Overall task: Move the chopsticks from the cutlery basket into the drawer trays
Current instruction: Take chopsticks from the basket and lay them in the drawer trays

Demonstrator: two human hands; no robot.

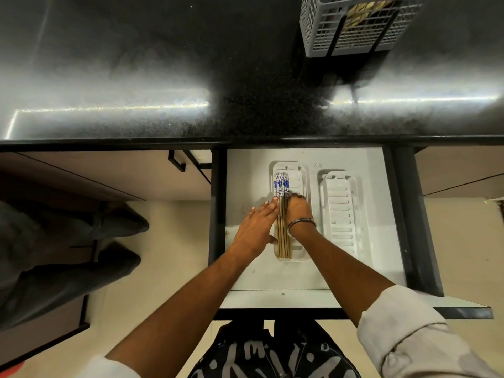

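We have a bundle of chopsticks (282, 214) lying lengthwise in the left tray (298, 170) of the open drawer (245, 170). Our left hand (257, 227) lies flat, released, pressing their left side; our right hand (298, 211) curls against their right side, grip loosely clenched, and we cannot tell if it grasps any. The right tray (341, 211) sits bare. At the counter's far right edge, the basket (351, 25) seems to hold more. Squeezing unevenly could roll sticks over the tray rim.
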